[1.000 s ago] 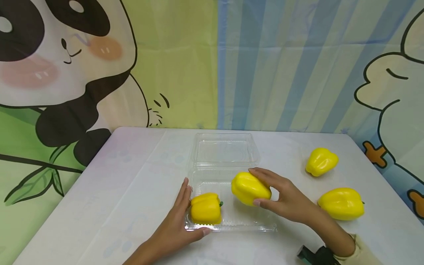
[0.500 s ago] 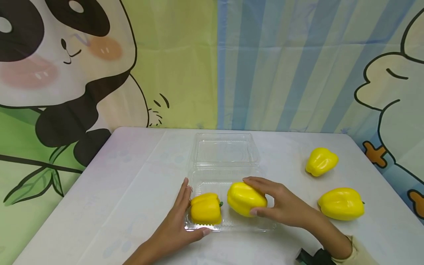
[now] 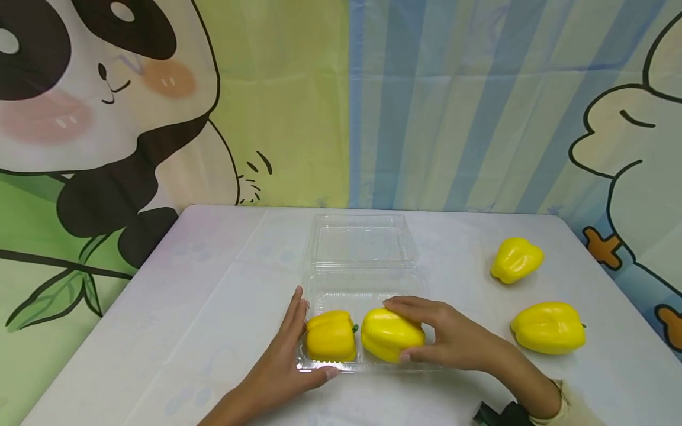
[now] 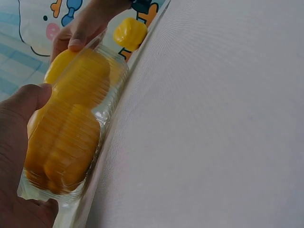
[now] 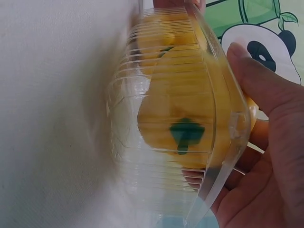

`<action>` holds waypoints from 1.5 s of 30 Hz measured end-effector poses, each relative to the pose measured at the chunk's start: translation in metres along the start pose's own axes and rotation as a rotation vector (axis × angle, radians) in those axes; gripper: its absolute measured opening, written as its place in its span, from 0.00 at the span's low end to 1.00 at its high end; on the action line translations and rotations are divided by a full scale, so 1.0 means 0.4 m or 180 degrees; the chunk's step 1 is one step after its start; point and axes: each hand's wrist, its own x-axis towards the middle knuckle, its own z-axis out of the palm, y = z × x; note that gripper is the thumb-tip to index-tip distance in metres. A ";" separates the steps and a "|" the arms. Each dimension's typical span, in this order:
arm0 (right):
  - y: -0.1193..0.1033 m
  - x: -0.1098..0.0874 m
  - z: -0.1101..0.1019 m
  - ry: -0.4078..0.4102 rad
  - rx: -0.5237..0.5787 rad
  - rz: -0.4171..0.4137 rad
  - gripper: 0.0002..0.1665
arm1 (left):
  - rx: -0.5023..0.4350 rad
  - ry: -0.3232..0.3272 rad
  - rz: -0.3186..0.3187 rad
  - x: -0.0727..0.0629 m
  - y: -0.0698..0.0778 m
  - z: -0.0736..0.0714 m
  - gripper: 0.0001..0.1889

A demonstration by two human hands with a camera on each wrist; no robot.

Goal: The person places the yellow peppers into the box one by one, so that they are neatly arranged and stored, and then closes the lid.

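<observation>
A clear plastic clamshell container [image 3: 373, 290] lies with its lid folded back. One yellow bell pepper [image 3: 331, 336] sits in the left of its base, its green stem facing right. My left hand [image 3: 285, 358] touches the container's front left corner, fingers straight along the left side and thumb at the front rim. Beside the first pepper, my right hand [image 3: 453, 337] grips a second yellow bell pepper [image 3: 391, 335] from the right, low in the base. Through the ribbed wall in the right wrist view, its green stem [image 5: 186, 133] shows. Whether it touches the bottom I cannot tell.
On the white table [image 3: 213, 307], right of the container, lie two more yellow bell peppers, one farther back [image 3: 517, 260] and one nearer [image 3: 549, 328]. A cartoon-printed curtain [image 3: 282, 106] hangs behind the table.
My right hand has brought its bell pepper down and towards the front of the container, slightly left, closer to the first pepper. The left hand has stayed in place.
</observation>
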 end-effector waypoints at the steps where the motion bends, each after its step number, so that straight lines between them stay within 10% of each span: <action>1: 0.000 0.000 0.001 0.0004 -0.0015 -0.0020 0.43 | -0.0005 -0.0003 -0.0004 0.000 0.001 0.000 0.65; 15: 0.011 0.003 0.020 0.0126 -0.0235 -0.0379 0.36 | 0.0048 0.0003 0.0059 -0.002 -0.001 0.000 0.65; 45: -0.012 0.010 0.029 -0.0059 -0.0426 0.0037 0.36 | 0.0032 -0.0008 -0.0052 0.001 0.005 0.001 0.65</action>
